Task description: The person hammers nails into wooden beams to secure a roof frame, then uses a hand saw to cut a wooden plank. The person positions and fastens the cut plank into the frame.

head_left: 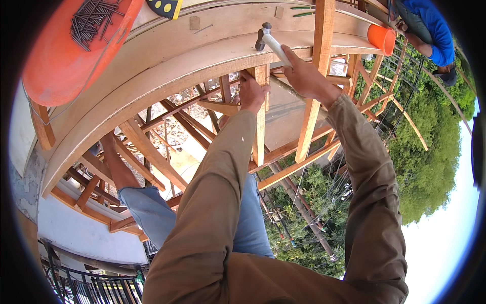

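My right hand (pixel 309 77) is closed around the pale handle of a hammer (pixel 276 49). Its dark metal head is above the plywood-faced wooden beam (pixel 202 68); contact with the surface cannot be judged. Just below the beam, my left hand (pixel 252 94) grips the upper part of an upright wooden stud (pixel 259 129), with the thumb against its side. The far fingertips are partly hidden by the wood. A thicker wooden post (pixel 322 38) rises close to my right hand.
At upper left sits an orange container (pixel 55 76) with many nails (pixel 93 20), near a black-and-yellow tool (pixel 164 7). Far right are an orange bucket (pixel 380 39) and a person in blue (pixel 430 30). Below, open timber framing (pixel 152 152) shows ground, cables and foliage.
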{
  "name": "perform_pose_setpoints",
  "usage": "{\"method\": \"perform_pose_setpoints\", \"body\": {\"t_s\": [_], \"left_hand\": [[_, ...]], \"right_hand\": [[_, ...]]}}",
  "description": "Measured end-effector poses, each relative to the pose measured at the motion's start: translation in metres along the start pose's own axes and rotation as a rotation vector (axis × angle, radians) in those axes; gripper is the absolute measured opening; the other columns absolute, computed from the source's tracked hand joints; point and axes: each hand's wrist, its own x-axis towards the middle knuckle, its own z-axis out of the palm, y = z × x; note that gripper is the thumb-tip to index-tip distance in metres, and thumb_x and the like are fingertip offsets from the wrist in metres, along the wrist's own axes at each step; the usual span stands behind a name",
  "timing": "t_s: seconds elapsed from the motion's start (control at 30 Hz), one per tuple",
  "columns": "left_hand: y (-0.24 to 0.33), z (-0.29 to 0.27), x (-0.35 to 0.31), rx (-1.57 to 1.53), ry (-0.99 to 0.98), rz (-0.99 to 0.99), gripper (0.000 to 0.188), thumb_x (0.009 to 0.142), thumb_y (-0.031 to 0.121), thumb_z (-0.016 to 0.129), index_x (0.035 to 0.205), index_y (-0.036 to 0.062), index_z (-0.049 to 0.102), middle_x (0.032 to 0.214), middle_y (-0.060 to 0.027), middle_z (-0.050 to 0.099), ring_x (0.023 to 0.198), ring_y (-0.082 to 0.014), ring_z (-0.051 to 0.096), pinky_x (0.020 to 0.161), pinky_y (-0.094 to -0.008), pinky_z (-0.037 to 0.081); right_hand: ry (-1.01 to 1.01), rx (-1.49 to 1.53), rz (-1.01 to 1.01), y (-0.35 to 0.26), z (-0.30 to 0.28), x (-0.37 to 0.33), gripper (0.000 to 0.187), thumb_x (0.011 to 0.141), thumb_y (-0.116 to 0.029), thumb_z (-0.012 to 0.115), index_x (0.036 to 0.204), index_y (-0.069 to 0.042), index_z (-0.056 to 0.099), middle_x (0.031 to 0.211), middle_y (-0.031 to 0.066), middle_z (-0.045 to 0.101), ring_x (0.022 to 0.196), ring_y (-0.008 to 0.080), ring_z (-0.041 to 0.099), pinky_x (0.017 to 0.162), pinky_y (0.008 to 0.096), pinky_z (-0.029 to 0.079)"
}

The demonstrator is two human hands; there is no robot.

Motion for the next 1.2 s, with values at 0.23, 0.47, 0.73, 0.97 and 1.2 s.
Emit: {"method": "perform_pose_setpoints", "body": {"t_s": [0.23,0.47,0.73,0.97,1.2], "left_hand": [[0.002,-0.009,0.020,-0.008,0.039,-0.054,0.115,0.069,0.025,0.085,0.150,-0.0128,0.013,0.134,-0.0398,0.046,0.107,-0.0491,0.065,0.088,-0.0475,0.060],[0.009,-0.005,0.002,0.016,0.012,-0.011,0.121,0.068,0.027,0.087,0.152,-0.0116,0.009,0.134,-0.0391,0.046,0.108,-0.0497,0.064,0.087,-0.0488,0.060],[0.009,-0.006,-0.001,0.016,0.027,-0.007,0.113,0.070,0.025,0.083,0.149,-0.0117,0.012,0.133,-0.0385,0.047,0.104,-0.0515,0.065,0.086,-0.0508,0.059],[-0.009,-0.002,0.004,0.015,0.069,-0.057,0.121,0.068,0.028,0.087,0.150,-0.0140,0.010,0.135,-0.0391,0.047,0.109,-0.0493,0.064,0.088,-0.0476,0.060],[-0.002,-0.002,0.009,0.011,0.071,-0.030,0.123,0.068,0.027,0.089,0.151,-0.0127,0.007,0.139,-0.0398,0.043,0.113,-0.0498,0.062,0.092,-0.0488,0.058]], "right_hand": [[0.778,0.233,-0.325,-0.045,-0.100,-0.006,0.036,0.106,-0.027,0.052,0.134,-0.005,0.052,0.072,0.0113,0.063,0.062,0.0189,0.063,0.058,0.0378,0.049],[0.349,-0.009,-0.282,0.015,-0.018,0.013,0.057,0.104,-0.026,0.051,0.156,-0.010,0.035,0.095,0.0296,0.070,0.084,0.0457,0.070,0.081,0.0512,0.053],[0.225,-0.024,-0.197,0.023,0.009,0.013,0.063,0.103,-0.023,0.048,0.160,-0.008,0.023,0.099,0.0319,0.070,0.097,0.0483,0.068,0.090,0.0519,0.051],[0.609,0.349,-0.206,-0.045,-0.044,0.003,0.060,0.104,-0.026,0.049,0.158,-0.010,0.028,0.081,0.0241,0.071,0.066,0.0413,0.068,0.066,0.0539,0.052],[0.209,0.062,-0.172,-0.020,-0.015,0.011,0.062,0.101,-0.025,0.050,0.158,-0.012,0.030,0.103,0.0324,0.069,0.095,0.0492,0.067,0.087,0.0548,0.050]]}}
